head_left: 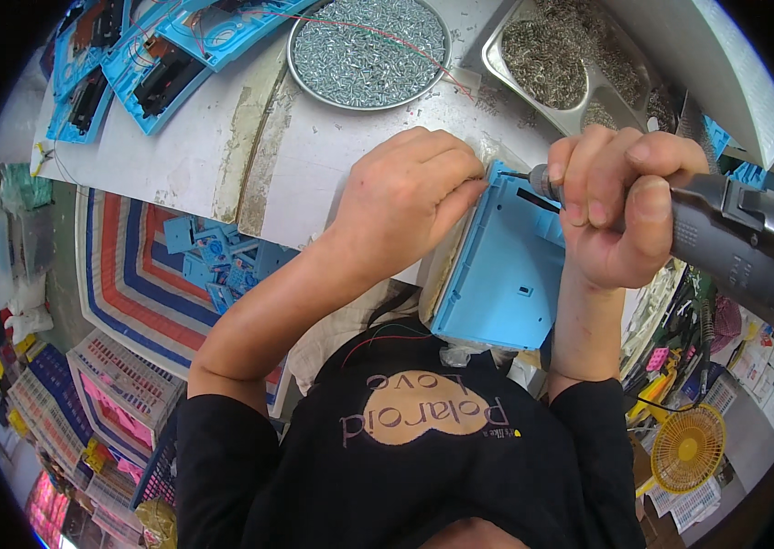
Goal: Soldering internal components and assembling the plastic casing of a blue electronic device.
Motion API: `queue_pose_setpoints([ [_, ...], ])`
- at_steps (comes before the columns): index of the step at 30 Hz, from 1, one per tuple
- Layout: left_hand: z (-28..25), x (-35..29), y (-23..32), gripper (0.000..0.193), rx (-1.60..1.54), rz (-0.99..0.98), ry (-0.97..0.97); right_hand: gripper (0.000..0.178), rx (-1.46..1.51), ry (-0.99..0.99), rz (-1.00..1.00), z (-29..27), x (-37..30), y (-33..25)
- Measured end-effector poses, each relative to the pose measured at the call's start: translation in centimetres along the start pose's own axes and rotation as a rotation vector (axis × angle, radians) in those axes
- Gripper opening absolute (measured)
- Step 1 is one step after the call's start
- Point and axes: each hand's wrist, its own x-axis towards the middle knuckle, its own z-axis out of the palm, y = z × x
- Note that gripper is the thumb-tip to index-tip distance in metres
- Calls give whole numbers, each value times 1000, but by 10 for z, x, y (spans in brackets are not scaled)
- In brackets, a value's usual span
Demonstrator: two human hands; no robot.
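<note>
A light-blue plastic housing (501, 261) lies tilted in front of my chest on a padded holder at the table's edge. My right hand (620, 206) wraps round a dark grey electric screwdriver (739, 233) held almost level. Its thin bit points left and reaches the housing's upper left corner. Beside that corner, my left hand (410, 197) is closed, thumb and fingertips pinched together by the bit's tip. What those fingertips hold, if anything, is hidden. A black strip shows on the housing under the bit.
A round tray of small screws (368, 55) stands on the white table (167, 133). Right of it is a metal tray (542, 69) with small metal parts. More blue housings (162, 78) with wires lie at far left. A striped bin (144, 265) holds blue pieces, and a yellow fan (689, 448) is low right.
</note>
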Motion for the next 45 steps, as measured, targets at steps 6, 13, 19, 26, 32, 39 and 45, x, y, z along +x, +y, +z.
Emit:
queue_pose_setpoints([
  [6, -6, -13, 16, 18, -28, 68, 35, 14, -286, -4, 64, 3, -5, 2],
  [13, 1, -43, 43, 16, 24, 179, -119, 15, -95, -3, 108, 8, 4, -14],
  [19, 1, -46, 49, 16, 57, 151, -109, 20, -241, -41, 92, 19, -16, -16],
  [26, 6, -49, 47, 16, -72, 74, -55, 18, -239, -88, 96, 9, -16, -19],
  [32, -5, -45, 51, 17, -58, -16, -5, 25, 83, -251, 100, 17, -14, -75],
  [39, -12, -47, 51, 19, -13, 13, -9, 27, 81, -223, 98, 29, -25, -71],
  [45, -56, 4, 0, 18, 149, 167, 21, 34, 145, -154, 109, 30, -30, -70],
])
